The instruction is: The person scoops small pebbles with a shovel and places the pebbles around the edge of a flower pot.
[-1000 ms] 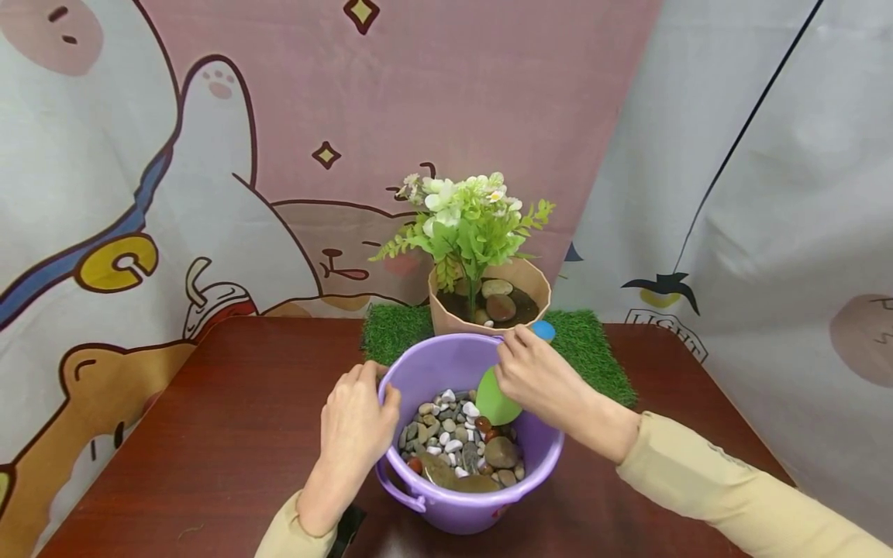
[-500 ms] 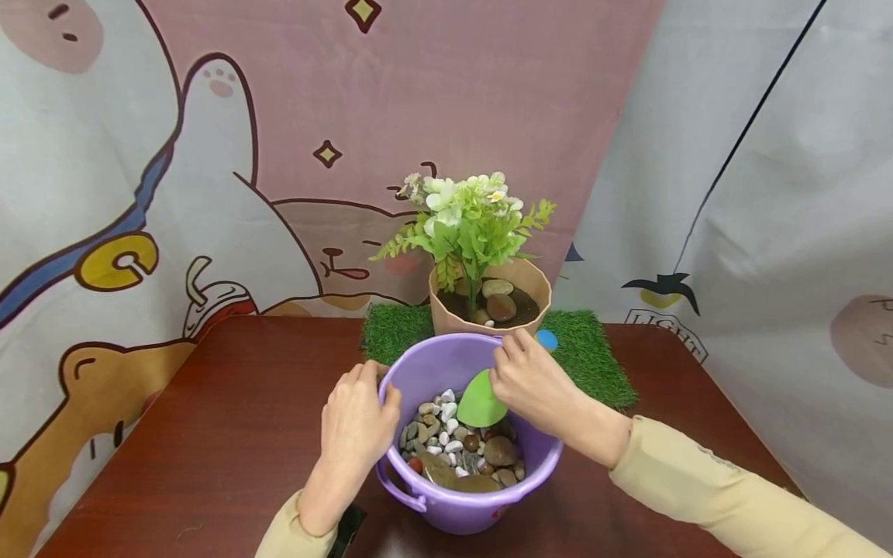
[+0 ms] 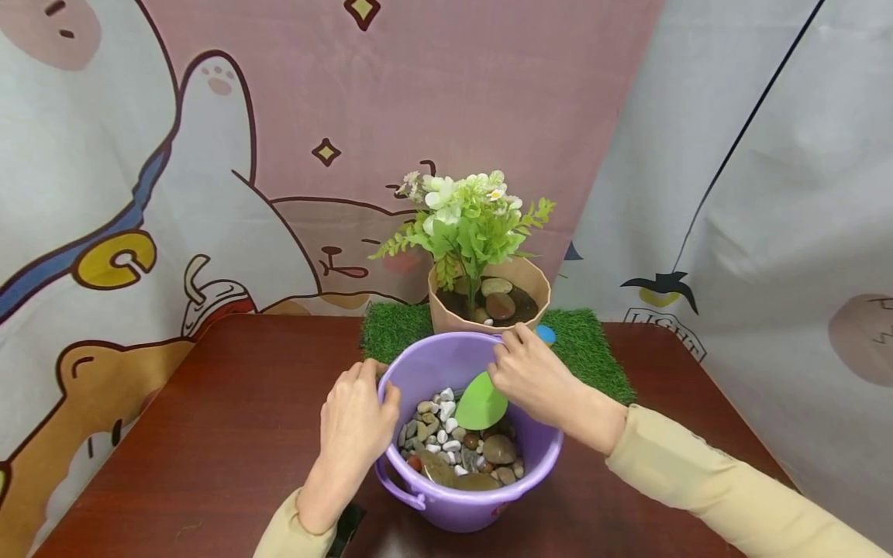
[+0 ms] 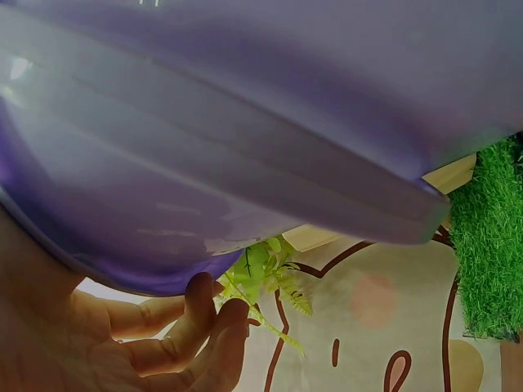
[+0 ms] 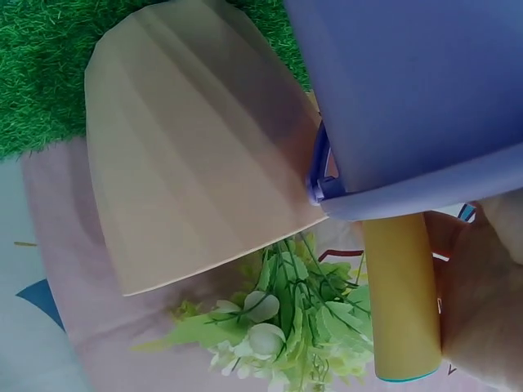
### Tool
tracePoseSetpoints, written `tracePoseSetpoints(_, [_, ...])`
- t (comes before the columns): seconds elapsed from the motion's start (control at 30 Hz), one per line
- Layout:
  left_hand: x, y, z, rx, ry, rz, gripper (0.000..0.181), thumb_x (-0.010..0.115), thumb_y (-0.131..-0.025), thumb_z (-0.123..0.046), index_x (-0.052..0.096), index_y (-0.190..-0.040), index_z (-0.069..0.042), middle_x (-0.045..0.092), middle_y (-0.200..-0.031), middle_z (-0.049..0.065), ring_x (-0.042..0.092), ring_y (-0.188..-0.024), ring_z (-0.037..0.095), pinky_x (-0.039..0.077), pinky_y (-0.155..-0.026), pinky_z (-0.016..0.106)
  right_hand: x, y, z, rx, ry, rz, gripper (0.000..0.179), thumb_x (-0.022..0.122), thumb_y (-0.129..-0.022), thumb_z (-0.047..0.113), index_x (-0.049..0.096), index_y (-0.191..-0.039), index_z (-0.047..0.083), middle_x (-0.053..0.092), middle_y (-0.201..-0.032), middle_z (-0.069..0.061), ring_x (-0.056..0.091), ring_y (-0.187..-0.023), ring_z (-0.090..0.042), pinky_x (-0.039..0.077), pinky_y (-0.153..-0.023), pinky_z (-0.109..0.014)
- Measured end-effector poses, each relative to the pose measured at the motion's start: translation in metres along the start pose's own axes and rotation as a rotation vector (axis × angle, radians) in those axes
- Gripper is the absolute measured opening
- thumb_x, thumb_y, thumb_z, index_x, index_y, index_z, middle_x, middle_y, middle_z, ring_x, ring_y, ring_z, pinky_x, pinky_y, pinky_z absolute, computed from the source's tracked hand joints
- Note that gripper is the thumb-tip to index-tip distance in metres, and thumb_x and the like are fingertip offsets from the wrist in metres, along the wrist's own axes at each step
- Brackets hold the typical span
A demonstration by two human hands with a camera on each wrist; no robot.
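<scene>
Head view: your right grip (image 3: 533, 380) holds the likely light, stiff scoop (image 3: 483, 403) by its handle (image 5: 400, 298), your left grip (image 3: 357, 418) the bucket (image 3: 455, 511).

Soft, even light fills the head view, sharp enough to pick out each of the pebbles (image 3: 452, 446), with a pale glare on the dark surface (image 3: 244, 434) before the bucket (image 3: 463, 511). Both wrist views look dimmer and hazier. White glints sit on the bucket's wall, brightness shows behind the shaded left hand (image 4: 131, 347), and the pot (image 5: 180, 163) darkens toward the bucket.
</scene>
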State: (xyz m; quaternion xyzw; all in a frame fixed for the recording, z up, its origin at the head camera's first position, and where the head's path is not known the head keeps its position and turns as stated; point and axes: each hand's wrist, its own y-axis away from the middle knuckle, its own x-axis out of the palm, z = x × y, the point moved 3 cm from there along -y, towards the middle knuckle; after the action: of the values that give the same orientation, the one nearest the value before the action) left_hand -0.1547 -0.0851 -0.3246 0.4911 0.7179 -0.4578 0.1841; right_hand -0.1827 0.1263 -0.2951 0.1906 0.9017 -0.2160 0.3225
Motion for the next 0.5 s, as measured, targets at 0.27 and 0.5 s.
tracePoseSetpoints(0.27, [0.0001, -0.0006, 0.0004, -0.009, -0.001, 0.013, 0.02, 0.061, -0.079, -0.013, 0.067, -0.095, -0.003, 0.067, -0.087, 0.011, 0.064, -0.083, 0.033, 0.05, -0.067, 0.05, 0.0011, -0.0001, -0.0005, -0.028, 0.002, -0.01, 0.013, 0.07, -0.075, 0.016, 0.061, -0.065, 0.013, 0.058, -0.066, -0.003, 0.051, -0.069, -0.023, 0.036, -0.069, -0.035])
tracePoseSetpoints(0.5, [0.0003, -0.0003, 0.0003, -0.006, 0.0, 0.01, 0.02, 0.06, -0.078, -0.013, 0.067, -0.095, -0.004, 0.068, -0.088, 0.011, 0.064, -0.083, 0.033, 0.05, -0.067, 0.05, -0.0007, -0.002, 0.0, -0.096, 0.016, -0.07, 0.009, 0.065, -0.078, 0.016, 0.065, -0.07, 0.014, 0.057, -0.069, -0.002, 0.055, -0.074, -0.022, 0.038, -0.073, -0.034])
